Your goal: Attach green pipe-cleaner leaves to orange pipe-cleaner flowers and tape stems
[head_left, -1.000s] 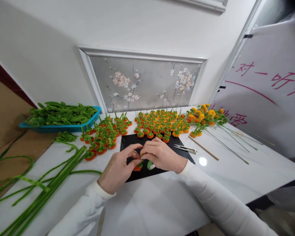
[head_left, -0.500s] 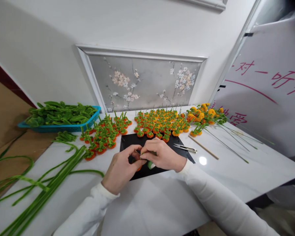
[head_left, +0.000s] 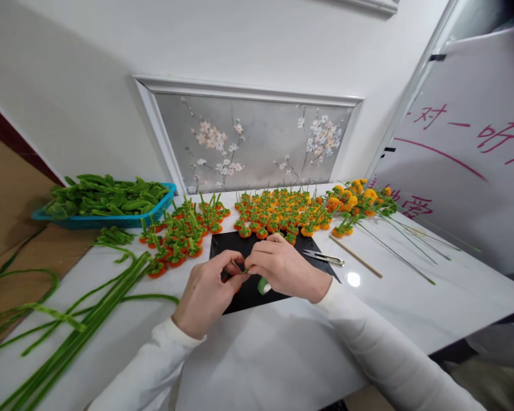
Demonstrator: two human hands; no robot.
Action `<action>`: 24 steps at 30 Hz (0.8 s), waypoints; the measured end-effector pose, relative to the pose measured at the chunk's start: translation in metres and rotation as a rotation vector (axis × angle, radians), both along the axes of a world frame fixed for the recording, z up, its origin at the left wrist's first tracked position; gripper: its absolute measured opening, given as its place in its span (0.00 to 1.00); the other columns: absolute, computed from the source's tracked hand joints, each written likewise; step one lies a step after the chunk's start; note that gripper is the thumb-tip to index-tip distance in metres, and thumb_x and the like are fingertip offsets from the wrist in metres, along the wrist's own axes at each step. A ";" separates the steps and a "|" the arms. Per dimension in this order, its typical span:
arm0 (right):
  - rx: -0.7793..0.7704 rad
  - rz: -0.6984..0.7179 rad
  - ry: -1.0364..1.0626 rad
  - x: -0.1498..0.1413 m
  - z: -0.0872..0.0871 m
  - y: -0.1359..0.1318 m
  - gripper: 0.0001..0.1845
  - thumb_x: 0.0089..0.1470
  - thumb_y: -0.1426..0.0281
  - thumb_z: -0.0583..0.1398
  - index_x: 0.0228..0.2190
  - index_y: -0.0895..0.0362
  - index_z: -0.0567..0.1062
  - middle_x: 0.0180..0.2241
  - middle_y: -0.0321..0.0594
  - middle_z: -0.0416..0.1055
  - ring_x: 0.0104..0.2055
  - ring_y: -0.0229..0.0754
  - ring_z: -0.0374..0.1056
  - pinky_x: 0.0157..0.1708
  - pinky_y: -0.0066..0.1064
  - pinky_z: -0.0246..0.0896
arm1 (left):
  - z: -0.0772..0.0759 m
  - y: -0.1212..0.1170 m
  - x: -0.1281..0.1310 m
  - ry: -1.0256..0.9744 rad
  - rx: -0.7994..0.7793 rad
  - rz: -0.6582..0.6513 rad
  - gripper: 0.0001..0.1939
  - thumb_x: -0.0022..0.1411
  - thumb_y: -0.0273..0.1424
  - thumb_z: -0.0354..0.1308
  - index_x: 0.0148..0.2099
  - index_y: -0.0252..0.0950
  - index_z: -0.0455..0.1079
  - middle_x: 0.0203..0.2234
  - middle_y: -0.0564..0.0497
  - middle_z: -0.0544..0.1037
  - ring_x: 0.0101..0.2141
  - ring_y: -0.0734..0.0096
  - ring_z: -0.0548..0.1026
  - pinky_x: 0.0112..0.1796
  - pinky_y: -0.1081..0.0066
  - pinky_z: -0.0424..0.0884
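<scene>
Over a black mat (head_left: 248,302) my two hands meet at the fingertips. My left hand (head_left: 209,291) is closed round a small orange chenille flower, mostly hidden by the fingers, with a bit of orange showing below them. The fingers of my right hand (head_left: 289,268) pinch a thin green strip (head_left: 245,272) against the left fingertips; most of it is hidden. Just below the right hand a roll of green tape (head_left: 263,286) stands on the mat. Thread snips (head_left: 324,258) lie on the mat's right edge.
Rows of upturned orange flowers with green stems (head_left: 177,248) and yellow-orange ones (head_left: 278,211) stand behind. A blue basket (head_left: 154,216) holds green chenille leaves. Long green chenille stems (head_left: 89,319) lie left. A wooden stick (head_left: 355,257) and finished yellow flowers (head_left: 360,197) lie right.
Both hands stay together over the mat. My right fingers have shifted slightly and drawn closer together at the tips; the green piece seen inside that hand is now hidden.
</scene>
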State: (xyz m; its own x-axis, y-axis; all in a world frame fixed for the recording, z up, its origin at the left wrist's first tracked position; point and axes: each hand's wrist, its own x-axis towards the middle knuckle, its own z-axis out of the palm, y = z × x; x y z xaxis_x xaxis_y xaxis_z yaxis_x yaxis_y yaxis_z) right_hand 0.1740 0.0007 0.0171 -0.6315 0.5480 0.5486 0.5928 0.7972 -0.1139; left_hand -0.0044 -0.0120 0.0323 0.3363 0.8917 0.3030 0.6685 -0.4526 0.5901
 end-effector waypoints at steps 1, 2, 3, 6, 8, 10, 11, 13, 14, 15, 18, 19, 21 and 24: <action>0.039 -0.007 -0.024 -0.001 0.000 0.000 0.07 0.56 0.76 0.52 0.32 0.58 0.70 0.31 0.37 0.68 0.34 0.36 0.60 0.39 0.32 0.45 | 0.000 0.000 0.000 0.003 -0.002 -0.010 0.06 0.54 0.34 0.55 0.35 0.39 0.67 0.22 0.57 0.74 0.23 0.74 0.70 0.26 0.75 0.64; 0.074 -0.012 -0.045 -0.001 0.000 -0.001 0.07 0.56 0.77 0.52 0.32 0.58 0.70 0.30 0.37 0.67 0.33 0.36 0.60 0.39 0.32 0.45 | 0.001 0.001 -0.001 0.004 -0.010 -0.019 0.07 0.54 0.34 0.55 0.36 0.39 0.68 0.22 0.57 0.75 0.24 0.73 0.71 0.27 0.75 0.64; 0.106 -0.014 -0.060 -0.002 0.000 -0.001 0.08 0.56 0.78 0.52 0.32 0.58 0.70 0.30 0.37 0.67 0.33 0.37 0.59 0.39 0.32 0.45 | 0.001 0.001 -0.001 0.001 -0.019 -0.026 0.07 0.54 0.33 0.56 0.36 0.39 0.68 0.23 0.57 0.75 0.24 0.73 0.71 0.27 0.75 0.65; 0.170 -0.005 -0.071 -0.003 -0.001 -0.001 0.09 0.57 0.77 0.51 0.33 0.58 0.70 0.30 0.38 0.66 0.34 0.37 0.58 0.40 0.33 0.45 | 0.002 0.002 -0.003 -0.027 -0.049 -0.046 0.09 0.53 0.33 0.56 0.39 0.39 0.70 0.25 0.56 0.77 0.27 0.71 0.73 0.29 0.73 0.67; 0.187 0.003 -0.069 -0.003 -0.001 -0.001 0.09 0.58 0.77 0.50 0.33 0.58 0.70 0.30 0.38 0.66 0.34 0.37 0.58 0.41 0.33 0.45 | 0.003 0.002 -0.005 -0.045 -0.075 -0.065 0.11 0.53 0.33 0.56 0.40 0.39 0.70 0.27 0.55 0.78 0.29 0.69 0.75 0.31 0.72 0.68; 0.193 0.009 -0.073 -0.002 -0.001 0.000 0.10 0.58 0.76 0.50 0.33 0.58 0.70 0.30 0.38 0.66 0.35 0.38 0.58 0.42 0.33 0.44 | 0.004 0.002 -0.005 -0.059 -0.107 -0.087 0.12 0.53 0.33 0.56 0.41 0.38 0.70 0.28 0.54 0.79 0.30 0.67 0.75 0.32 0.71 0.69; 0.195 0.009 -0.077 -0.002 -0.001 0.000 0.10 0.59 0.76 0.50 0.33 0.57 0.71 0.31 0.38 0.66 0.35 0.38 0.58 0.42 0.33 0.44 | 0.005 0.002 -0.006 -0.064 -0.120 -0.097 0.12 0.53 0.32 0.55 0.42 0.38 0.70 0.29 0.53 0.79 0.31 0.66 0.76 0.33 0.71 0.70; 0.198 0.006 -0.091 -0.002 -0.001 0.000 0.11 0.59 0.76 0.49 0.33 0.56 0.71 0.31 0.38 0.66 0.34 0.38 0.58 0.42 0.34 0.44 | 0.007 0.002 -0.007 -0.063 -0.143 -0.125 0.13 0.53 0.31 0.54 0.43 0.38 0.70 0.30 0.53 0.80 0.33 0.66 0.76 0.33 0.71 0.70; 0.197 0.003 -0.099 -0.002 0.000 0.000 0.11 0.59 0.76 0.49 0.32 0.56 0.71 0.31 0.38 0.65 0.34 0.38 0.57 0.42 0.34 0.43 | 0.008 0.003 -0.007 -0.059 -0.158 -0.140 0.13 0.53 0.30 0.54 0.43 0.39 0.70 0.30 0.53 0.80 0.33 0.66 0.76 0.33 0.72 0.70; 0.194 0.001 -0.106 -0.002 0.000 0.000 0.12 0.59 0.76 0.50 0.32 0.56 0.72 0.30 0.38 0.65 0.34 0.38 0.57 0.42 0.34 0.43 | 0.009 0.003 -0.008 -0.052 -0.177 -0.157 0.14 0.54 0.30 0.53 0.44 0.39 0.69 0.30 0.53 0.80 0.32 0.66 0.77 0.32 0.72 0.70; 0.177 0.000 -0.123 -0.003 0.001 0.000 0.11 0.58 0.77 0.50 0.32 0.56 0.71 0.30 0.37 0.66 0.34 0.38 0.57 0.42 0.34 0.43 | 0.013 0.006 -0.013 -0.026 -0.228 -0.198 0.16 0.55 0.30 0.52 0.47 0.40 0.67 0.30 0.54 0.79 0.32 0.67 0.77 0.32 0.73 0.71; 0.174 0.000 -0.122 -0.003 0.001 0.000 0.11 0.58 0.78 0.50 0.32 0.57 0.71 0.30 0.37 0.66 0.34 0.38 0.56 0.42 0.34 0.43 | 0.015 0.008 -0.015 -0.021 -0.223 -0.199 0.16 0.57 0.31 0.51 0.48 0.40 0.67 0.32 0.53 0.79 0.33 0.67 0.77 0.32 0.73 0.71; 0.172 0.005 -0.115 -0.004 0.001 0.000 0.11 0.58 0.77 0.50 0.32 0.57 0.71 0.30 0.37 0.66 0.34 0.38 0.56 0.41 0.34 0.43 | 0.017 0.009 -0.017 -0.025 -0.184 -0.189 0.15 0.59 0.32 0.48 0.47 0.39 0.67 0.36 0.52 0.79 0.36 0.68 0.76 0.36 0.72 0.70; 0.169 0.001 -0.103 -0.004 0.000 0.001 0.10 0.57 0.77 0.51 0.31 0.57 0.70 0.30 0.38 0.66 0.33 0.38 0.56 0.40 0.33 0.43 | 0.017 0.009 -0.017 -0.045 -0.141 -0.157 0.15 0.60 0.34 0.48 0.47 0.39 0.67 0.37 0.50 0.78 0.38 0.67 0.76 0.38 0.71 0.70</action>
State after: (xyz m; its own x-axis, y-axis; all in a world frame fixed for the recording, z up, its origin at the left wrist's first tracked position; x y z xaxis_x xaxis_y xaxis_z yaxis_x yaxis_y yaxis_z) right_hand 0.1698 0.0014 0.0173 -0.6897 0.4524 0.5655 0.5933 0.8007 0.0830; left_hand -0.0210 -0.0035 0.0496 0.4634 0.8640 0.1970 0.5680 -0.4603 0.6822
